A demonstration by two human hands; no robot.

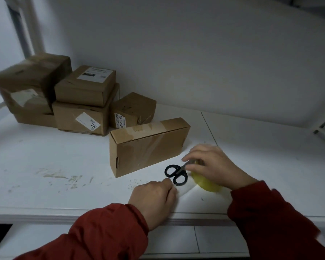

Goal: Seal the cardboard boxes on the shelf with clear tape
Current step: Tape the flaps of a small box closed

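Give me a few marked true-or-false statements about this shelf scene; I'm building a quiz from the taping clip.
1. The scissors have black handles. True.
2. The right hand holds the tape roll. True.
3. The nearest box lies flat under a hand. False: it stands on a long side, with no hand on it.
4. The sleeves are blue. False: they are red.
5. A stacked box at the rear bears a label reading 76. True.
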